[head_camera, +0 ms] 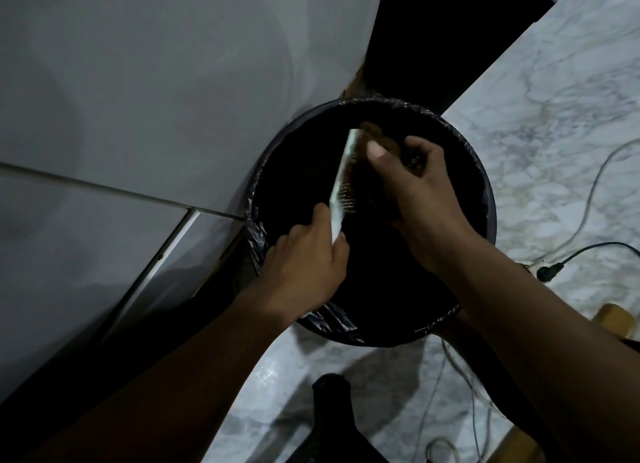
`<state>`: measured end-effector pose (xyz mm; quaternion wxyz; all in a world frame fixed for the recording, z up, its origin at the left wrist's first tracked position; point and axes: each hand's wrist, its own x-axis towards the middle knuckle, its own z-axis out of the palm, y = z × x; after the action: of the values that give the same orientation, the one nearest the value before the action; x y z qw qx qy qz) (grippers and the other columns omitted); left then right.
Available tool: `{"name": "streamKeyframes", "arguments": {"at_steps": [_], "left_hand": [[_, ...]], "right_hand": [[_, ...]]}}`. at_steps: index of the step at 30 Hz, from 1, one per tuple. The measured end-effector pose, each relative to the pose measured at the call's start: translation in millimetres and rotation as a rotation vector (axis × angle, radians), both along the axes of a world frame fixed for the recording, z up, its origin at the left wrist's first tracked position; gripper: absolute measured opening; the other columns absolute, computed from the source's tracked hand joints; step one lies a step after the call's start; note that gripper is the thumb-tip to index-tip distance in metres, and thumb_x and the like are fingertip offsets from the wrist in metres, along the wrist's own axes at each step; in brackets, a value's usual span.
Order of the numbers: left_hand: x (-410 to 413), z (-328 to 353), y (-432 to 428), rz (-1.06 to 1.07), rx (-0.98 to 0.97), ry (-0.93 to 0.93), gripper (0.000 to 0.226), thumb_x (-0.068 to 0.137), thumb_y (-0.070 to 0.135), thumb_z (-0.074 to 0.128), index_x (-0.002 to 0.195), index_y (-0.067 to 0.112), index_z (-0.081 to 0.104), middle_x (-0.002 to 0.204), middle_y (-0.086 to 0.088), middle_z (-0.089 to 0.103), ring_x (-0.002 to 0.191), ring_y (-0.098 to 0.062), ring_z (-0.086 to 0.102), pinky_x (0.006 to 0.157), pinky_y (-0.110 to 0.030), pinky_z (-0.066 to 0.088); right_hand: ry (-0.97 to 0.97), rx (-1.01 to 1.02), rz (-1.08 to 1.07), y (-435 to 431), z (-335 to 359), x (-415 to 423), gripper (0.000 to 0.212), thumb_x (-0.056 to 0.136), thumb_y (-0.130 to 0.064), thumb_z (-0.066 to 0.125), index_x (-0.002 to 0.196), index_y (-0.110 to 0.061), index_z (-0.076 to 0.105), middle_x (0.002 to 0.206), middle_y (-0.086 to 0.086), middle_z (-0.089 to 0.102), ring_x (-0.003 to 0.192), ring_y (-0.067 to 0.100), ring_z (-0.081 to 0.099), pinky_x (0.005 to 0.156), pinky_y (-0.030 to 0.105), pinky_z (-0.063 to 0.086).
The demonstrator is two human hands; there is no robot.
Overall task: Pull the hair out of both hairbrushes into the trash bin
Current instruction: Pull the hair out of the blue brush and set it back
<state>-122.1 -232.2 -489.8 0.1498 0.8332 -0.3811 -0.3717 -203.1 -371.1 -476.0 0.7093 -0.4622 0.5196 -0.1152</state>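
Note:
A round trash bin point(485, 199) lined with a black bag stands on the floor below me. Over its dark opening my left hand point(308, 265) grips the handle of a pale, whitish hairbrush point(341, 182), held edge-on with its bristles facing right. A brown clump of hair point(372, 133) clings to the bristles near the brush's far end. My right hand point(420, 192) is closed on that hair, thumb pressed against it beside the brush. A second hairbrush is not visible.
A white cabinet or appliance wall point(156, 98) rises at the left. Marbled floor point(554, 133) spreads right, with cables and a plug point(550, 272) lying on it. A dark object point(332, 410) stands near the bottom middle, and a tan block point(613, 318) sits at the right.

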Motion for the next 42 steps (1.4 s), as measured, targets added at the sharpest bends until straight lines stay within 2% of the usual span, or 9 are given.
{"name": "streamKeyframes", "arguments": {"at_steps": [2,6,13,17,19,27,34,38,42], "left_hand": [[-4.0,1.3,1.0,-0.07,0.001,-0.044,0.026,0.101,0.037,0.04,0.119,0.02,0.035,0.091,-0.007,0.055,0.074,-0.032,0.051,0.066,-0.04,0.04],[-5.1,-0.5,1.4,-0.084,-0.001,-0.052,0.024,0.101,0.04,0.04,0.116,0.021,0.036,0.091,-0.007,0.058,0.079,-0.036,0.058,0.065,-0.038,0.035],[-0.9,-0.8,-1.3,-0.032,0.004,0.005,0.023,0.101,0.039,0.041,0.114,0.019,0.039,0.088,-0.002,0.05,0.074,-0.028,0.048,0.066,-0.038,0.038],[6.6,-2.0,-2.9,0.06,-0.01,0.088,0.015,0.1,0.034,0.042,0.103,0.02,0.039,0.09,-0.007,0.055,0.08,-0.034,0.057,0.068,-0.042,0.046],[8.0,-1.6,-1.1,0.053,-0.006,0.08,0.015,0.1,0.034,0.041,0.105,0.021,0.038,0.092,-0.008,0.057,0.081,-0.035,0.058,0.069,-0.043,0.047],[7.0,-0.7,-1.4,-0.009,0.028,-0.002,0.028,0.097,0.036,0.042,0.12,0.02,0.041,0.103,-0.013,0.063,0.091,-0.04,0.061,0.078,-0.049,0.051],[7.1,-6.4,1.9,-0.017,-0.002,-0.005,0.023,0.098,0.043,0.041,0.11,0.022,0.042,0.096,-0.007,0.063,0.083,-0.035,0.062,0.071,-0.043,0.048],[7.8,-7.4,1.2,-0.019,-0.013,0.012,0.017,0.098,0.042,0.041,0.101,0.025,0.037,0.092,-0.006,0.061,0.079,-0.034,0.06,0.067,-0.041,0.045],[9.8,-6.2,0.8,-0.007,-0.02,0.02,0.016,0.098,0.039,0.041,0.102,0.024,0.038,0.09,-0.006,0.059,0.077,-0.033,0.059,0.065,-0.041,0.044]], "right_hand": [[-0.005,-0.149,0.077,2.6,-3.3,-1.6,0.069,0.077,-0.033,0.083,0.136,-0.029,0.047,0.119,-0.011,0.064,0.105,0.003,0.068,0.086,0.023,0.059],[0.08,-0.368,0.074,1.1,-11.8,-0.6,0.039,0.079,-0.021,0.083,0.116,-0.016,0.069,0.105,-0.003,0.075,0.095,0.004,0.072,0.078,0.016,0.057],[0.09,-0.342,-0.03,-1.7,-12.6,-0.2,0.008,0.092,-0.013,0.068,0.09,-0.007,0.064,0.085,0.006,0.073,0.075,0.013,0.072,0.064,0.027,0.059],[0.071,-0.182,-0.076,2.1,-12.5,2.5,0.007,0.094,-0.019,0.063,0.096,-0.013,0.06,0.093,0.013,0.071,0.088,0.027,0.073,0.079,0.046,0.062],[0.071,-0.11,-0.07,2.2,-9.9,4.2,0.016,0.091,-0.018,0.062,0.106,-0.018,0.057,0.107,0.015,0.068,0.098,0.033,0.071,0.081,0.055,0.061],[-0.003,-0.251,0.257,-0.9,-10.6,-0.3,0.082,0.076,-0.023,0.077,0.146,-0.042,0.039,0.142,-0.001,0.051,0.126,0.01,0.056,0.1,0.031,0.052],[0.047,-0.377,0.221,-0.9,-16.7,-2.5,0.033,0.074,-0.011,0.086,0.105,-0.014,0.075,0.1,0.001,0.078,0.095,0.012,0.075,0.088,0.039,0.06],[0.07,-0.368,0.157,0.6,-16.8,0.0,0.014,0.078,-0.008,0.082,0.088,-0.002,0.074,0.083,0.012,0.077,0.068,0.022,0.076,0.057,0.036,0.06],[0.08,-0.344,0.106,0.5,-14.0,1.6,0.014,0.085,-0.003,0.075,0.079,-0.006,0.063,0.078,0.012,0.073,0.072,0.028,0.075,0.061,0.041,0.062]]}}
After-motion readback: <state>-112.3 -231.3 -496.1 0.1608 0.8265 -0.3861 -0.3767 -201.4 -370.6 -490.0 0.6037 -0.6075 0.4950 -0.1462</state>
